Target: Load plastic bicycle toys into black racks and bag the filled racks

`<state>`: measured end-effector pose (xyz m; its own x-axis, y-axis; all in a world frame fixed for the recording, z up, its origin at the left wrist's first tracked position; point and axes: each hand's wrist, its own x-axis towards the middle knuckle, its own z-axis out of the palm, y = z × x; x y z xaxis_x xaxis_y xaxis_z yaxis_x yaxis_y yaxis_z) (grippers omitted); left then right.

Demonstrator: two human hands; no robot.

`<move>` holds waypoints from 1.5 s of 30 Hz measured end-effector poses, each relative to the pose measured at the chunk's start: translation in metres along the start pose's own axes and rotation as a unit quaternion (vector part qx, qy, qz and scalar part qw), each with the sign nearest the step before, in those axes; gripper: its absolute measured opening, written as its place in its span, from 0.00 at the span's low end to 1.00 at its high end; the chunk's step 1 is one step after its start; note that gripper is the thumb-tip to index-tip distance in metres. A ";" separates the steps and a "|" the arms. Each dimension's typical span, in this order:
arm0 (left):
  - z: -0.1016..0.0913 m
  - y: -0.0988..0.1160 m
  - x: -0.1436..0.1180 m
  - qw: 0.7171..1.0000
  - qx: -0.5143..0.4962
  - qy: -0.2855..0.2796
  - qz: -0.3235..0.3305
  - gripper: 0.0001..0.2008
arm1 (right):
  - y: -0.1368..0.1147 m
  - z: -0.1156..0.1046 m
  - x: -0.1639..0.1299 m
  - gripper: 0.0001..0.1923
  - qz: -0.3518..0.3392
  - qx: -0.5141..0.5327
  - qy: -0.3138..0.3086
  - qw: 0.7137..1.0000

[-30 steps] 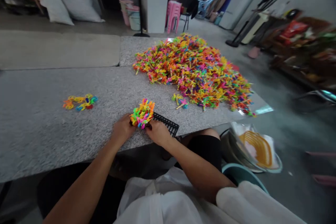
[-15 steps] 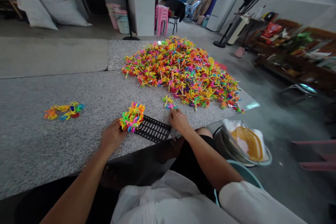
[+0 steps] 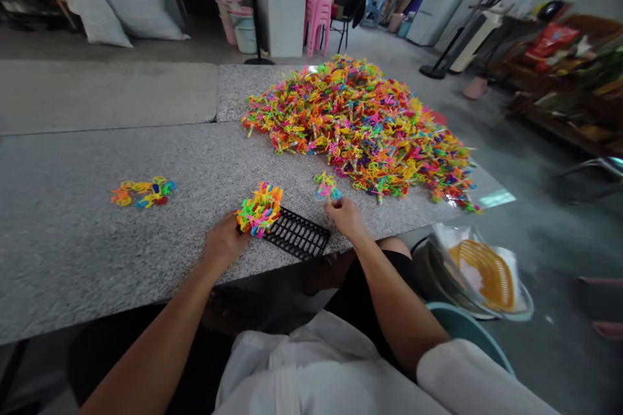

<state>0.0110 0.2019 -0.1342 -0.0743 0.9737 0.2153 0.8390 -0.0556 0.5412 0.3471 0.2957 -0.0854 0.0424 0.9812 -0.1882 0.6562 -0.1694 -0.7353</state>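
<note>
Black slotted rack (image 3: 302, 235) gripped by left hand (image 3: 225, 241); coloured plastic pieces (image 3: 327, 188) touched, perhaps pinched, by separated right hand (image 3: 346, 218).

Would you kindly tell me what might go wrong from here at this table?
The black plastic grid lies close to the near edge of the table, so a bump might tip it off. The right end of the multicoloured heap also lies near an edge; pieces could slide down. The colourful bunch at the left hand might spill if jostled.

Dim, soft light, right edge blurred
</note>
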 end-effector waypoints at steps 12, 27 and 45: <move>-0.001 0.006 0.001 1.000 -0.010 0.004 0.024 0.07 | -0.051 0.041 -0.013 0.11 -0.083 0.107 -0.162 0.978; 0.002 0.003 0.001 1.000 -0.018 0.005 0.011 0.05 | -0.056 0.071 0.007 0.09 -0.222 -0.099 -0.128 0.961; -0.002 -0.001 0.001 1.000 0.014 0.009 -0.008 0.05 | -0.058 0.066 0.022 0.06 -0.186 0.001 -0.187 0.965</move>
<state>0.0093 0.2028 -0.1326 -0.0969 0.9702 0.2220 0.8524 -0.0342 0.5218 0.2605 0.3210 -0.0899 -0.4711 0.8720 -0.1330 0.5714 0.1868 -0.7991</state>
